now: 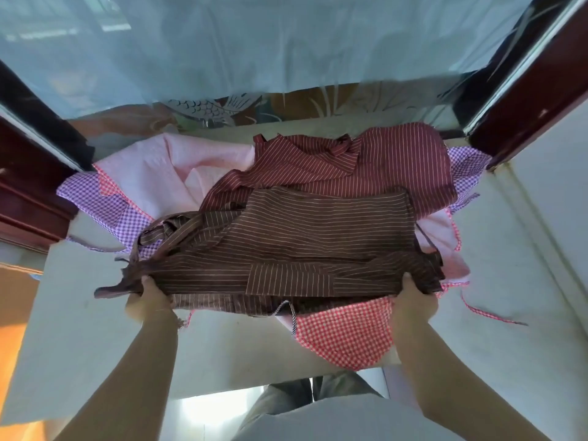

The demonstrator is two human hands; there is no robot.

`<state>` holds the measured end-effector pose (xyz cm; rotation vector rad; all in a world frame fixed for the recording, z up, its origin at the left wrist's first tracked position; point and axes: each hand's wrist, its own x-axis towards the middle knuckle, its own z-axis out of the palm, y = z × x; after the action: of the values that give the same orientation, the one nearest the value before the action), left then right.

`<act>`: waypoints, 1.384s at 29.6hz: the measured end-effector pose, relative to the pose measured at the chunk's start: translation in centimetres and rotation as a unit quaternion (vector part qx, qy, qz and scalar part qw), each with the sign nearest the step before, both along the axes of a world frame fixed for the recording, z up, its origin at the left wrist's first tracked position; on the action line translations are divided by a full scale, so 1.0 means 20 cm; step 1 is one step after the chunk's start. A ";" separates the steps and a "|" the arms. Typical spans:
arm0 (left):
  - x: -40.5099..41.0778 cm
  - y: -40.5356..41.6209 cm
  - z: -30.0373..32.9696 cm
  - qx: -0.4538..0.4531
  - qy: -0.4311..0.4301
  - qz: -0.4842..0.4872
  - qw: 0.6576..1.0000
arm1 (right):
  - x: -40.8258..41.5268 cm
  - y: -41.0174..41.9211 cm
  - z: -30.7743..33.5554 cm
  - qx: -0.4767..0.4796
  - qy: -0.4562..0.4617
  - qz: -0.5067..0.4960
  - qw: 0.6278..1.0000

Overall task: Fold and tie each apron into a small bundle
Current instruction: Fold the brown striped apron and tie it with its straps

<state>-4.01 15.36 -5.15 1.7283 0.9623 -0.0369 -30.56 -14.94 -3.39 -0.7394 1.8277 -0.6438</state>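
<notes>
Aprons [318, 237] heaped on pale table [95, 329] beneath curtain [254, 43].

Brown pinstriped apron [318, 237], maroon striped apron [381, 167], pink cloth [152, 173], purple gingham [105, 202], red gingham [346, 332].

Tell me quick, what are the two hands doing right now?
Left hand: gripping the left end of the brown striped apron.
Right hand: gripping the right end of the same apron.

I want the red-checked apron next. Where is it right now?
In the head view, the red-checked apron lies at the table's near edge, right of centre, under the brown striped apron, below the right hand.
</notes>
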 end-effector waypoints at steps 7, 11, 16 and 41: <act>0.27 -0.21 0.34 -0.112 -0.060 -0.027 0.991 | 0.24 -0.37 0.42 -0.030 -0.157 0.014 0.987; 0.53 -0.31 0.54 -0.281 0.041 -0.139 0.949 | 0.47 -0.65 0.59 0.073 -0.240 0.016 0.968; 0.70 -0.43 1.09 -0.430 -0.270 -0.158 0.847 | 0.65 -0.77 1.18 -0.308 -0.315 0.036 0.897; -0.38 0.35 -0.25 0.163 0.151 -0.076 0.972 | -0.13 -0.43 -0.04 -0.053 0.294 0.304 0.905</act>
<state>-11.61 22.33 -10.17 2.1424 1.0983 -0.2603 -33.20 -23.49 -4.18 -1.6282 1.9305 -0.0992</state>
